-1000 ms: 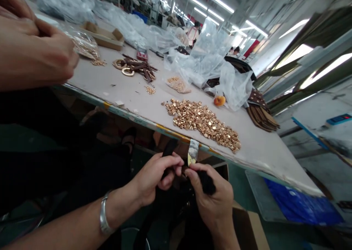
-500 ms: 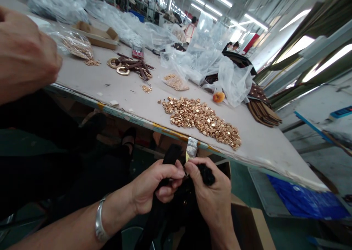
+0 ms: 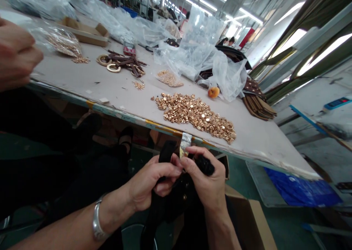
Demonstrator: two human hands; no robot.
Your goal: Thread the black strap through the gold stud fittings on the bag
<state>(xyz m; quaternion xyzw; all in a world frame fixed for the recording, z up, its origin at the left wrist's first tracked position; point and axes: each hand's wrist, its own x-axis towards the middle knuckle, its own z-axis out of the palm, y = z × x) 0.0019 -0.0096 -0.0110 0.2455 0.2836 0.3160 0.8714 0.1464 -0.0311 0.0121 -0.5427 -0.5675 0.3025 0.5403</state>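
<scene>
In front of the table edge, my left hand (image 3: pixel 161 178) pinches a black strap-like piece (image 3: pixel 167 151), whose end stands up above the fingers. Close beside it, my right hand (image 3: pixel 209 180) is closed round a bunched black piece (image 3: pixel 205 165), thumb and forefinger meeting the left fingertips. Whatever small part lies between the fingertips is too hidden to name. Small gold dots show on the dark material below. A silvery, yellowed tab (image 3: pixel 186 141) sticks out from the table edge just behind my hands. Beyond it lies a heap of small gold metal pieces (image 3: pixel 196 116).
A co-worker's hand (image 3: pixel 16 55) is at the left. On the table (image 3: pixel 132 107) are brown straps with gold rings (image 3: pixel 123 64), bags of gold bits (image 3: pixel 169 78), a cardboard tray (image 3: pixel 85 33), a fruit (image 3: pixel 213 92) and plastic wrap (image 3: pixel 189 59). An open carton (image 3: pixel 255 217) stands below right.
The view has shifted slightly, so the table things appear further left and higher. My fingertips stay together on the black material. The co-worker's hand has moved left in view.
</scene>
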